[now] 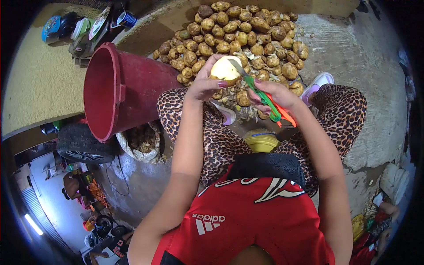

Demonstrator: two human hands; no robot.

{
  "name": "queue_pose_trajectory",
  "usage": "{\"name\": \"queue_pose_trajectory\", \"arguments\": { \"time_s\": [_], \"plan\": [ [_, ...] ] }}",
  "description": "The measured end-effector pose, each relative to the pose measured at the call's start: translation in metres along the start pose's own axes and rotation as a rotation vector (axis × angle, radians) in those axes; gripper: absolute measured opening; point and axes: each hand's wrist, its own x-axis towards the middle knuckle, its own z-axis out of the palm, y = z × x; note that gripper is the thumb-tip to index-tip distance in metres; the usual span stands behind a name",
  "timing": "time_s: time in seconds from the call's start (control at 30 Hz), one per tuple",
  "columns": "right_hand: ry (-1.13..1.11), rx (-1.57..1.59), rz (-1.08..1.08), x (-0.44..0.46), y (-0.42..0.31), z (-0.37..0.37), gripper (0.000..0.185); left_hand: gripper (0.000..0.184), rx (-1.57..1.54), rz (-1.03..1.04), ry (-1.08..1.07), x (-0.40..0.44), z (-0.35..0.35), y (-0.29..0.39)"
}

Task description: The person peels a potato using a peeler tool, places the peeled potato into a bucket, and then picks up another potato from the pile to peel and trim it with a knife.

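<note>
A round, partly peeled fruit or tuber (225, 70), pale on top with brown skin on its lower side, rests in my left hand (207, 79), whose fingers wrap round it. My right hand (274, 95) grips a knife (260, 92) with a green handle; its blade touches the right side of the pale surface. An orange-handled tool (282, 111) is also held against the right palm. Beyond both hands lies a big heap of brown-yellow unpeeled pieces (229, 33), with peel scraps among them.
A large red bucket (128, 88) lies tilted at the left. Near it are a white sack (143, 152) of scraps and a tyre (84, 143). A yellow bowl-like object (261, 140) is between the legs. Other people (73, 185) are at the lower left and lower right.
</note>
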Motion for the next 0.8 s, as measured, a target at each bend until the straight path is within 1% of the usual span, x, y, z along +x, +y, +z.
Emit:
{"name": "queue_pose_trajectory", "arguments": {
  "time_s": [0.13,0.23,0.33,0.43,0.53,0.63,0.73,0.8],
  "plan": [
    [0.051,-0.039,0.042,-0.003,-0.003,0.006,0.044,0.068,0.058,-0.015,0.029,-0.001,0.001,0.001],
    [0.042,-0.061,-0.009,0.0,0.005,-0.001,0.043,0.073,0.164,-0.004,0.085,-0.002,0.002,-0.001],
    [0.055,-0.06,-0.008,0.001,0.007,-0.003,0.043,0.072,0.167,0.049,0.072,-0.001,0.005,-0.001],
    [0.102,-0.134,0.014,0.002,0.008,-0.001,0.042,0.072,0.213,0.017,-0.011,-0.002,-0.003,-0.001],
    [0.015,-0.012,0.022,0.005,0.012,-0.006,0.04,0.072,0.211,0.007,0.001,-0.002,-0.003,-0.001],
    [0.055,-0.079,0.014,0.006,0.012,-0.008,0.042,0.071,0.145,-0.07,0.063,-0.003,-0.002,0.0],
    [0.306,-0.813,-0.241,0.011,0.008,-0.005,0.043,0.065,0.079,-0.038,0.129,0.0,0.001,-0.005],
    [0.368,-1.067,-0.33,0.01,0.005,-0.006,0.045,0.063,0.037,-0.053,0.171,0.0,0.0,-0.007]
  ]
}}
